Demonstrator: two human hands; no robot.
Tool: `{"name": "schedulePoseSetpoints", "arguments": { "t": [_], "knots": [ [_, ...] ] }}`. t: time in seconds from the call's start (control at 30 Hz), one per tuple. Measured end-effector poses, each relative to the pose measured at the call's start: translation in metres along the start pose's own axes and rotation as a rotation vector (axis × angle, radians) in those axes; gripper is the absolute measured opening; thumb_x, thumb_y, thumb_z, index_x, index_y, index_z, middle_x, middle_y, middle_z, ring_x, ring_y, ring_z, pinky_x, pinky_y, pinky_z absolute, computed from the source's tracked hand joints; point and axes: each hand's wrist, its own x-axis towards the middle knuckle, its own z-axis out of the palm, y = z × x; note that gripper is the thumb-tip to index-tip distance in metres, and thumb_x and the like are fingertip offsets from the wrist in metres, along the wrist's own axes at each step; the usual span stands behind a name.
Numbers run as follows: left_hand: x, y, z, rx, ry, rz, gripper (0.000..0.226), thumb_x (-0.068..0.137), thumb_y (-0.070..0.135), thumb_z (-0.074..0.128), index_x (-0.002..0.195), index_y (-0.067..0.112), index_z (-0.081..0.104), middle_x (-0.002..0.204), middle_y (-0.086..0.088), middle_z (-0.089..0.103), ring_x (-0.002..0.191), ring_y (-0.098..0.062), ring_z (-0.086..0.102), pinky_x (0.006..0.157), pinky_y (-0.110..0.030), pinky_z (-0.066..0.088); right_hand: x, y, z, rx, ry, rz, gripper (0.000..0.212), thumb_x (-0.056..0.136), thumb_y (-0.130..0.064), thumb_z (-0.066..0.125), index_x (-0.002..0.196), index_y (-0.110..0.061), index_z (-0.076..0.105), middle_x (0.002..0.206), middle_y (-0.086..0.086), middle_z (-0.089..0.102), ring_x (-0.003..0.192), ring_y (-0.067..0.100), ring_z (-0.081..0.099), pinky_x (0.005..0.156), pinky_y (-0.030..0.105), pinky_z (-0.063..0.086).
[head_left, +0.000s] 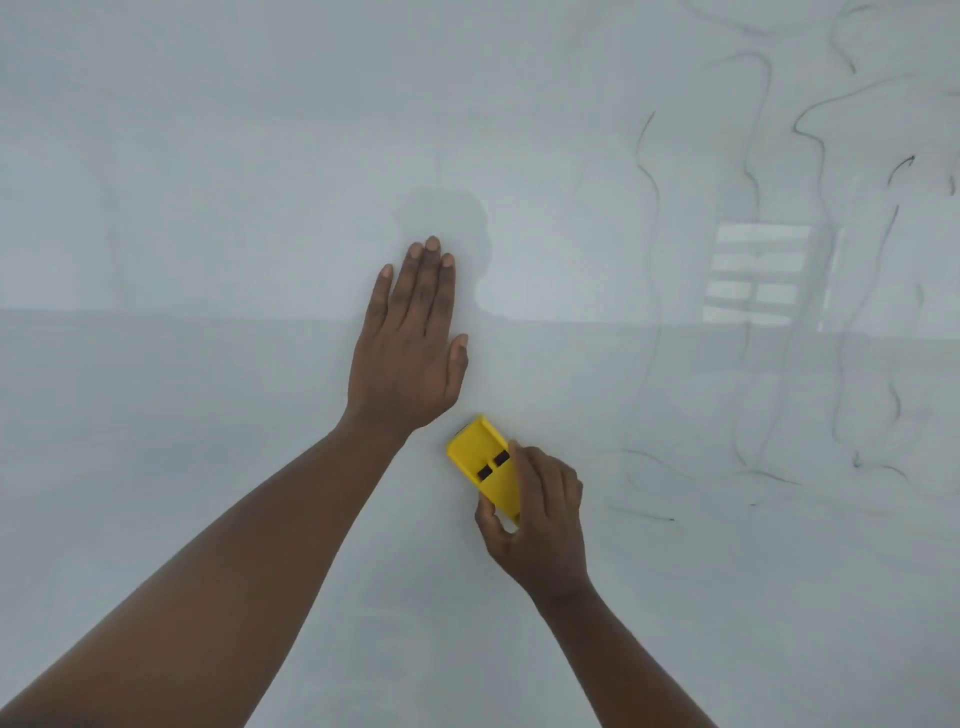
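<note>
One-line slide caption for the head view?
Right hand grips a yellow eraser on a whiteboard, left hand flat on the board, dark marker squiggles at right.

Left arm: bare, stretched long from the lower left corner, wrist straight. Left grip (410, 343) flat, back of hand toward camera, four fingers straight and closed together pointing up, thumb lying alongside, slightly apart.

Right arm: bare, enters from the bottom edge right of centre, forearm shorter in view, wrist bent a little inward. Right grip (540, 509) curled, knuckles up, thumb and fingertips pinching the near end of a yellow eraser (478, 452). It sits just below and right of the left wrist, not touching it.
</note>
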Motion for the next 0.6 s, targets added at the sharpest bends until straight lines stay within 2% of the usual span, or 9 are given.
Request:
{"name": "schedulePoseSetpoints", "arguments": {
  "t": [0.1,0.2,0.3,0.4,0.5,0.6],
  "knots": [
    [-0.005,0.035,0.009,-0.049,0.012,0.099,0.067,0.102,0.033,0.034,0.158,-0.001,0.02,0.166,-0.021,0.023,0.156,-0.033,0.019,0.127,-0.05,0.02,-0.032,-0.002,0.003,-0.029,0.014,0.137,0.062,0.081,-0.03,0.067,0.133,-0.004,0.047,0.125,0.009,0.05,0.107,0.03,0.055,0.095,0.036,0.04],
    [-0.01,0.049,0.014,-0.057,0.0,0.027,0.069,0.101,0.034,0.034,0.158,-0.001,0.018,0.166,-0.021,0.02,0.156,-0.033,0.017,0.128,-0.05,0.018,-0.039,0.016,-0.007,-0.06,0.087,0.239,0.062,0.084,-0.032,0.065,0.133,0.0,0.044,0.126,0.012,0.047,0.107,0.031,0.051,0.09,0.039,0.043],
    [-0.013,0.052,0.021,-0.023,-0.008,0.009,0.07,0.101,0.034,0.033,0.159,-0.001,0.015,0.167,-0.021,0.017,0.157,-0.033,0.015,0.129,-0.049,0.014,-0.049,0.057,-0.03,-0.086,0.164,0.421,0.064,0.088,-0.032,0.062,0.135,0.006,0.042,0.129,0.02,0.046,0.111,0.034,0.048,0.094,0.043,0.042],
    [-0.013,0.053,0.025,-0.025,-0.001,0.019,0.07,0.101,0.034,0.032,0.159,0.0,0.012,0.168,-0.021,0.015,0.157,-0.032,0.012,0.129,-0.048,0.01,-0.056,0.107,-0.06,-0.091,0.25,0.66,0.064,0.09,-0.025,0.062,0.138,0.011,0.039,0.129,0.03,0.048,0.117,0.038,0.043,0.103,0.043,0.036],
    [-0.015,0.055,0.028,-0.019,-0.006,0.016,0.071,0.101,0.035,0.03,0.159,0.0,0.009,0.168,-0.021,0.013,0.158,-0.032,0.009,0.13,-0.047,0.007,-0.049,0.155,-0.084,-0.133,0.409,0.927,0.059,0.093,-0.019,0.06,0.139,0.009,0.037,0.129,0.03,0.048,0.121,0.045,0.043,0.105,0.053,0.035],
    [-0.016,0.056,0.028,-0.013,-0.014,0.013,0.071,0.101,0.035,0.029,0.159,0.001,0.007,0.168,-0.021,0.011,0.158,-0.032,0.007,0.13,-0.047,0.005,-0.037,0.169,-0.089,-0.119,0.501,1.024,0.057,0.094,-0.02,0.058,0.139,0.007,0.038,0.128,0.029,0.049,0.121,0.045,0.043,0.102,0.052,0.036]
  ]
}}
